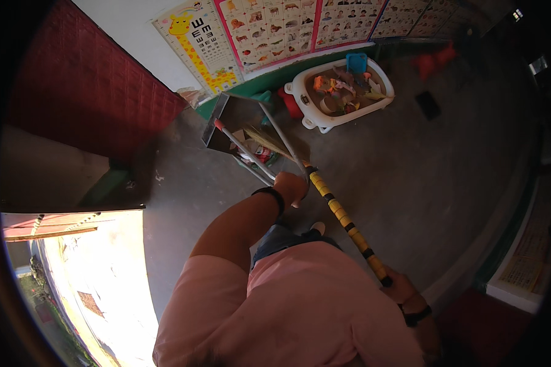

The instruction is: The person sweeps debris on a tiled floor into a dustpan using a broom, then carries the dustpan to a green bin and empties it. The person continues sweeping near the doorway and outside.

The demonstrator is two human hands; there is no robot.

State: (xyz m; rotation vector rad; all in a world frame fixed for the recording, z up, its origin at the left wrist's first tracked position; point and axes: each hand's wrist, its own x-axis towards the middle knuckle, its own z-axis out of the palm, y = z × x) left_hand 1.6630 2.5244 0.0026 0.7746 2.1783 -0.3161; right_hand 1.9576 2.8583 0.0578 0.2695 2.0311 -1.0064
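My left hand [291, 186] is closed around the grey metal tube handle of a dustpan [216, 120], its dark pan tilted up near the wall. A metal tube with a red end [244, 147] runs from beside the pan to this same hand. My right hand [400, 288] grips the far end of a broom handle [344, 215], wrapped in yellow with black bands. The broom's straw bristles [271, 141] reach down beside the dustpan frame, over mixed litter [259, 151]. A greenish rim shows around the litter; whether it is a bin is unclear.
A white tub [319, 120] holding several toys stands along the wall, with a red object [290, 103] beside it. Picture charts [271, 34] hang above. A red door or panel [87, 78] is at left, above a sunlit doorway [101, 275]. A dark flat object [427, 105] lies on the concrete floor [395, 183].
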